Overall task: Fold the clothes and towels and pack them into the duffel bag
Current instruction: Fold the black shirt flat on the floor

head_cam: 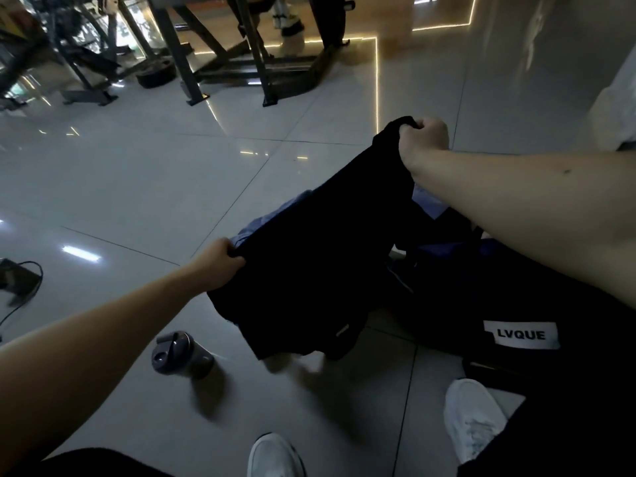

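A black garment (320, 263) hangs stretched in the air above the tiled floor. My left hand (223, 259) grips its near-left edge and my right hand (425, 139) grips its far upper corner. Behind and under it lies a blue cloth (430, 204), mostly hidden. The black duffel bag (481, 304), with a white LVQUE label (521, 334), sits on the floor at the right, below my right forearm.
A grey lidded bottle (182, 354) lies on the floor below the garment. My white shoes (473, 418) are at the bottom edge. Gym machine frames (241, 63) stand at the back. A dark device with a cable (19, 280) lies far left. White fabric (616, 115) is at the right edge.
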Demonstrator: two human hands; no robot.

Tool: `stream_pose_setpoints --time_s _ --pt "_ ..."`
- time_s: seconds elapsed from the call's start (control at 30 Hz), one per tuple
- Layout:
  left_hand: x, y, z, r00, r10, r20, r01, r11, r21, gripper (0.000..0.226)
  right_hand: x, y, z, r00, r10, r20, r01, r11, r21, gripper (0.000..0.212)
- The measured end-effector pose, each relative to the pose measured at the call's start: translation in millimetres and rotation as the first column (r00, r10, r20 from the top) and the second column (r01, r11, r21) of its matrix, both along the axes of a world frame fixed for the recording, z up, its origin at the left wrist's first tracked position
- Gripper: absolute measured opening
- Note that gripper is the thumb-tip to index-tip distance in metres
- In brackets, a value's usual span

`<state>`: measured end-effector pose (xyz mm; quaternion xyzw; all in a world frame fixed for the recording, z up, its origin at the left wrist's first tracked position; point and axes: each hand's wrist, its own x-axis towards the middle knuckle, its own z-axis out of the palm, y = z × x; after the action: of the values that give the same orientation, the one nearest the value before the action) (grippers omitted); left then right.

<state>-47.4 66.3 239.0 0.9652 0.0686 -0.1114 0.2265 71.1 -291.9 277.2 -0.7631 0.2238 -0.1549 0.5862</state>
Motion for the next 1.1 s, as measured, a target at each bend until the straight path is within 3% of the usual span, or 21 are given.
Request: stream_pose_setpoints --time_s 0.17,0.33,0.47,0.63,0.7,0.83,0.9,0.97,1.1 --pt "14.1 6.9 26.7 0.975 0.098 0.199 -0.076 0.990 -0.117 0.019 -10.8 13.4 -3.4 0.975 0.204 -0.087 -0.208 0.977 -0.037 0.024" --pt "22.7 -11.2 59.4 0.873 0.143 0.465 -0.073 0.984 -0.165 0.024 -14.3 37.1 4.8 0.932 0.357 -0.058 -0.357 0.934 -0.004 0.021" --pt "25.0 -30.7 76.6 0.844 0.143 0.517 -0.016 0.970 -0.241 0.023 -35.2 64.1 11.7 0.842 0.527 -0.120 -0.540 0.820 -0.190 0.022" --pt "18.5 -55.0 83.5 0.844 -0.056 0.533 0.137 0.984 -0.114 0.021 -45.9 95.5 9.7 0.682 0.689 -0.245 -0.722 0.582 -0.374 0.035" --pt "15.2 -58.9 80.4 0.854 -0.107 0.510 0.167 0.983 -0.073 0.021 -51.1 105.0 11.4 0.629 0.728 -0.272 -0.767 0.527 -0.366 0.039" --pt "11.4 -59.8 71.2 0.877 -0.132 0.462 0.180 0.982 -0.059 0.021 -62.8 117.0 10.4 0.481 0.852 -0.206 -0.875 0.452 -0.173 0.064" --pt "10.9 -60.2 68.0 0.882 -0.099 0.461 0.154 0.984 -0.084 0.022 -68.0 118.5 9.9 0.416 0.890 -0.185 -0.905 0.385 -0.180 0.075" --pt "10.7 -61.0 66.8 0.889 -0.042 0.455 0.129 0.979 -0.160 0.026 -71.9 121.9 8.0 0.411 0.895 -0.170 -0.898 0.367 -0.241 0.065" --pt "9.0 -63.8 61.4 0.894 0.009 0.449 0.135 0.948 -0.288 0.031 -71.0 127.4 0.9 0.476 0.864 -0.162 -0.879 0.461 -0.126 0.015"
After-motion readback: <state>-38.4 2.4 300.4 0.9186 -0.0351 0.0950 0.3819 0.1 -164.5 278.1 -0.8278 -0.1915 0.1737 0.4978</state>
